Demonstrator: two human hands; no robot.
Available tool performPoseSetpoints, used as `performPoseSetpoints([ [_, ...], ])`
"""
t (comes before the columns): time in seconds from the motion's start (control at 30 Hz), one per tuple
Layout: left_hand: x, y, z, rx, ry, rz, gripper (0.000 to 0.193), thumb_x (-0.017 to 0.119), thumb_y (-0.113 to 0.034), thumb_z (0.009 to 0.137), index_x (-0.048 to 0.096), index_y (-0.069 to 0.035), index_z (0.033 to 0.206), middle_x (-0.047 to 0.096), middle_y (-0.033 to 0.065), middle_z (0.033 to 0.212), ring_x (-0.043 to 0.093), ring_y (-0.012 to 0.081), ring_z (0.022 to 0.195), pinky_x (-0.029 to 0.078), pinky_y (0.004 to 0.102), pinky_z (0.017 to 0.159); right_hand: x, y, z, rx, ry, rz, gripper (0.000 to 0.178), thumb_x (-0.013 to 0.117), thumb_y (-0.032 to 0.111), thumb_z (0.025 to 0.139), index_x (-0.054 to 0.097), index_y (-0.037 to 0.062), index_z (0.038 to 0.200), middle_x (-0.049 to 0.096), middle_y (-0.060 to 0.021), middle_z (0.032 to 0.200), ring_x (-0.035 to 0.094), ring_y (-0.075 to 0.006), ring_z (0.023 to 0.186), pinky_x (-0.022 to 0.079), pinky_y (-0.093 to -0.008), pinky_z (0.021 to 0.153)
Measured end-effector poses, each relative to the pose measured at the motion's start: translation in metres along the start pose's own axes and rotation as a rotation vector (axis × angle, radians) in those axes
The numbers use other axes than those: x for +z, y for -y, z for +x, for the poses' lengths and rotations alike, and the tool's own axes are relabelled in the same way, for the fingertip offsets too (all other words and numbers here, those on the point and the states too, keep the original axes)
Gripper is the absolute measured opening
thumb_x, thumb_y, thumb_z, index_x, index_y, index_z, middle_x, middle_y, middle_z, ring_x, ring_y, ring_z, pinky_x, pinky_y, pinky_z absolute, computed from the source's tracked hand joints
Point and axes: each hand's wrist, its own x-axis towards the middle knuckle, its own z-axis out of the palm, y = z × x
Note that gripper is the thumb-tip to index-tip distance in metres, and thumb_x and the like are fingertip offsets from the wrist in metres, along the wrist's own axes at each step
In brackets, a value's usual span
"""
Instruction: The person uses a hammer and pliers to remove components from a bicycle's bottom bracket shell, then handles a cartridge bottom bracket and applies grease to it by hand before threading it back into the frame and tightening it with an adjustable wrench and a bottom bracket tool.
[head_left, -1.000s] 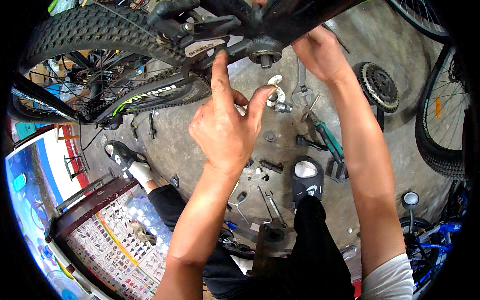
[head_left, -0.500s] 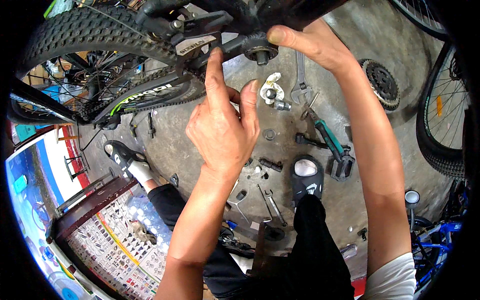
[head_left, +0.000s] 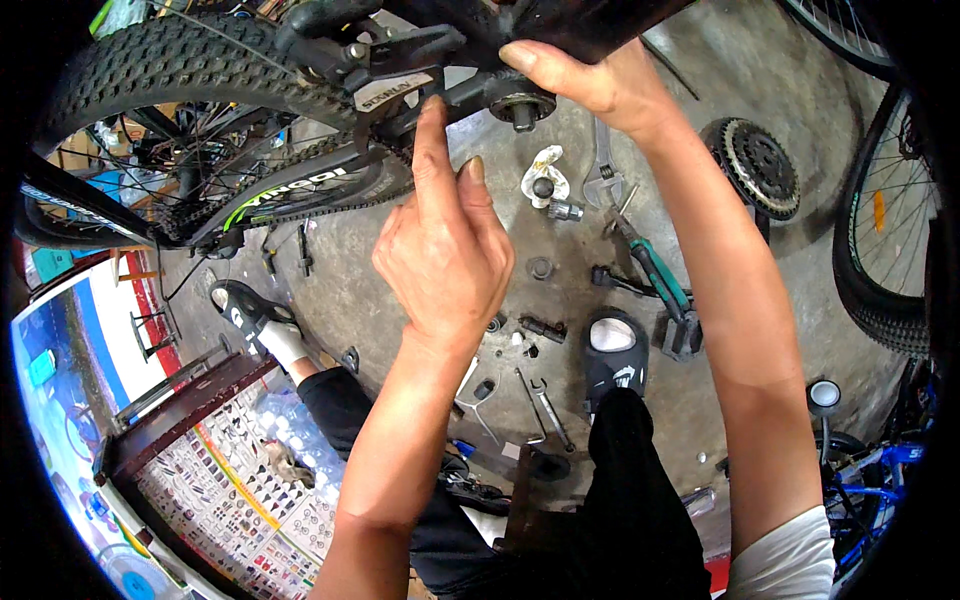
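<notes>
A black bicycle frame (head_left: 640, 22) spans the top of the view. My right hand (head_left: 622, 95) grips it, thumb over the near side and fingers hidden behind. Just left of and below that thumb, the bottom bracket (head_left: 522, 108) shows its bare square axle end. My left hand (head_left: 440, 260) holds nothing; its index finger stretches up to the lower edge of the front derailleur (head_left: 398, 92), apparently touching it. The left thumb is raised, while the other fingers are curled and mostly hidden. Beyond are a knobbly rear tyre (head_left: 165, 70) and the chainstay (head_left: 295, 190).
On the concrete floor lie an adjustable wrench (head_left: 603, 175), teal-handled pliers (head_left: 657, 268), a pedal (head_left: 683, 335) on its crank arm, a crankset (head_left: 760, 165) and several spanners (head_left: 545, 405). A wheel (head_left: 885, 220) stands at right. A printed parts chart (head_left: 230, 480) covers a surface at lower left.
My right hand has shifted left along the frame, its thumb now nearer the bottom bracket. My left thumb has moved closer to the index finger, which stays by the derailleur.
</notes>
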Motion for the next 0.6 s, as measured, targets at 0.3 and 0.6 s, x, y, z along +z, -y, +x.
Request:
performPoseSetpoints([
  [0.3, -0.002, -0.001, 0.002, -0.031, 0.029, -0.026, 0.057, 0.061, -0.01, 0.093, 0.044, -0.004, 0.147, 0.074, 0.0196, 0.093, 0.067, 0.0372, 0.06, 0.055, 0.047, 0.059, -0.017, 0.003, 0.005, 0.238, 0.31, 0.077, 0.047, 0.08, 0.046, 0.081, 0.071, 0.0019, 0.095, 0.071, -0.0065, 0.088, 0.065, -0.0176, 0.085, 0.052, -0.0358, 0.073],
  [0.6, -0.002, -0.012, -0.007, -0.101, -0.056, -0.255, 0.046, 0.064, -0.015, 0.095, 0.051, -0.005, 0.138, 0.065, 0.0138, 0.066, 0.063, 0.0305, 0.053, 0.05, 0.042, 0.054, -0.012, -0.01, 0.012, -0.023, 0.168, -0.273, 0.059, 0.077, 0.056, 0.077, 0.07, -0.0002, 0.094, 0.069, -0.013, 0.089, 0.066, -0.0278, 0.084, 0.051, -0.0423, 0.074],
])
